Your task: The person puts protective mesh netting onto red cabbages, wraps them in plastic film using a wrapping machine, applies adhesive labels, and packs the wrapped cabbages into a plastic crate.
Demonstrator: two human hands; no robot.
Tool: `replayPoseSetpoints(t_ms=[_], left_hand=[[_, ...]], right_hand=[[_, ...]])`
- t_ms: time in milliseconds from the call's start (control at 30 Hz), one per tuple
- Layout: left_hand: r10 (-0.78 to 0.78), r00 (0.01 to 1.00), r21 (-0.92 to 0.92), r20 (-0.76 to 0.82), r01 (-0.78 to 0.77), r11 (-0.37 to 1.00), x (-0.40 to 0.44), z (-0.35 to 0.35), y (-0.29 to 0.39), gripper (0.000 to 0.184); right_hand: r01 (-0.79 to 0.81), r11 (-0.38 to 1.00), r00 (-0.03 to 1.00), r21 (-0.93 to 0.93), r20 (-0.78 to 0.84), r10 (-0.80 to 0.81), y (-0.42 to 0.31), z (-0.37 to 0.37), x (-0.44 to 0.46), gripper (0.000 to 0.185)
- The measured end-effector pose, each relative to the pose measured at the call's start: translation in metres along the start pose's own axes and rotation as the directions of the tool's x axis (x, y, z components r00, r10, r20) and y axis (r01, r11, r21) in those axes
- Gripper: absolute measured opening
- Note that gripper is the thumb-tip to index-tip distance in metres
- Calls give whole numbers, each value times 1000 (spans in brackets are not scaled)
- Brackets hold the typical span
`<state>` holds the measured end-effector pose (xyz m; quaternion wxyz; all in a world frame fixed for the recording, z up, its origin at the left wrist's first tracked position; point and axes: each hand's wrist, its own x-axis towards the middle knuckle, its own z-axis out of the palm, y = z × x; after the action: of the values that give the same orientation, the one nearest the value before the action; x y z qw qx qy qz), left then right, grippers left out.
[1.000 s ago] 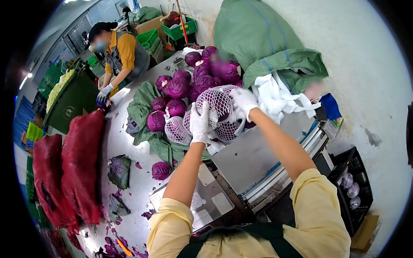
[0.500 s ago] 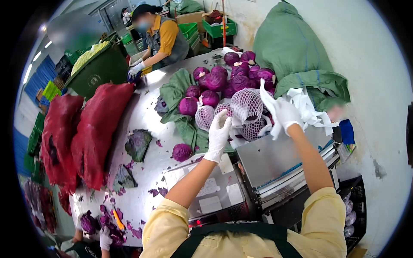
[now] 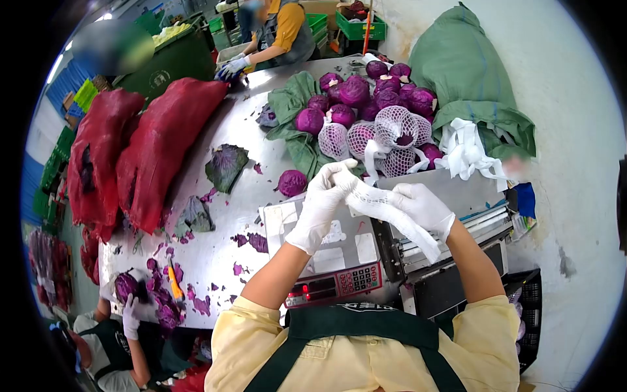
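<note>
My left hand (image 3: 323, 206), in a white glove, pinches one end of a white foam net sleeve (image 3: 386, 208). My right hand (image 3: 421, 208), also gloved, grips the same sleeve farther along, with its tail hanging down to the right. Both hands are above the scale (image 3: 326, 251) and the metal sealing machine. Beyond them, several net-wrapped cabbages (image 3: 395, 125) rest in front of a pile of bare purple cabbages (image 3: 354, 91). More white sleeves (image 3: 465, 149) lie by the green sack at the right. One loose cabbage (image 3: 292, 183) sits left of my hands.
Red mesh sacks (image 3: 170, 150) stand at the left. A co-worker (image 3: 281, 36) works at the far end of the table. Another co-worker's gloved hand (image 3: 130, 317) touches a cabbage at lower left, near an orange-handled knife (image 3: 175, 282). A black crate (image 3: 530, 320) is at lower right.
My left hand has left the wrapped cabbages. My right hand has brought a white sleeve from the pile toward my body, and both hands now hold it. The view has shifted.
</note>
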<state>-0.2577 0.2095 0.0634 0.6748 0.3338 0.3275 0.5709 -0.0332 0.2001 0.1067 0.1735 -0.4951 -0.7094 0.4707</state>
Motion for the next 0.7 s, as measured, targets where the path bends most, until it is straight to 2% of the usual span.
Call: replayPoseSetpoints(t_ms=[33,67,100,167,200,233,300,333,367,400,433,500,533,567,600,633,667,700], left_hand=[[8,999,127,-53,-1,992,-8,-3,4,28],[13,997,142,-78,-2,990,-7,-18,3,34],[137,981,-12,-141,-140,990,-10,-19,-1,26],[134,970,-160,-204,-168,973,-19,-25,0,16],[142,965,-159,-218,-179,971,-23,-27,0,16],[116,975,-123,-188,-140,982,-28,-29,-1,16],[60,991,-44,-116,-66,997,-33,-31,-2,19],[29,983,17,-181,-26,1000,-32,-31,-3,19],[-6,970,73,-245,25,997,-32,-34,-4,19],[359,916,445,-180,-249,860,-32,-43,-2,17],[673,734,761,-90,-385,522,-32,-51,1,15],[678,711,644,-186,-433,631,-24,-70,3,11],[458,824,294,-333,-370,881,-23,-67,17,16],[385,865,61,-321,-386,920,-13,-77,23,12],[258,915,-158,-312,-317,935,-8,-86,27,11],[131,953,-369,-274,-229,901,-3,-88,39,10],[-64,974,-437,-217,-38,899,17,-108,25,12],[-168,978,-394,-121,109,913,34,-128,11,16]], right_hand=[[-47,977,999,208,10,46,-8,6,-3,32],[-92,910,996,405,32,87,-14,11,-3,33],[-95,911,995,401,47,83,-10,17,2,33],[100,701,994,706,-45,-96,-20,28,15,32],[257,854,964,452,-183,-194,-28,38,20,33],[197,847,979,494,-148,-141,-26,54,32,35],[542,812,827,217,-308,-470,-16,93,63,41],[510,815,852,277,-293,-433,-26,103,66,43],[369,724,928,583,-268,-258,-40,114,65,43],[319,655,948,685,-232,-218,-40,120,72,40],[262,575,964,775,-191,-183,-37,125,81,38],[30,577,997,816,18,-76,-29,126,96,27],[-31,696,998,718,64,-22,-19,129,108,18],[-96,705,992,703,128,8,-16,128,116,17],[-188,409,944,893,280,-177,-4,124,129,16],[-172,293,944,941,242,-224,3,118,146,17],[-161,170,941,972,203,-270,7,111,162,19],[-2,285,987,959,47,-153,9,99,185,27]])
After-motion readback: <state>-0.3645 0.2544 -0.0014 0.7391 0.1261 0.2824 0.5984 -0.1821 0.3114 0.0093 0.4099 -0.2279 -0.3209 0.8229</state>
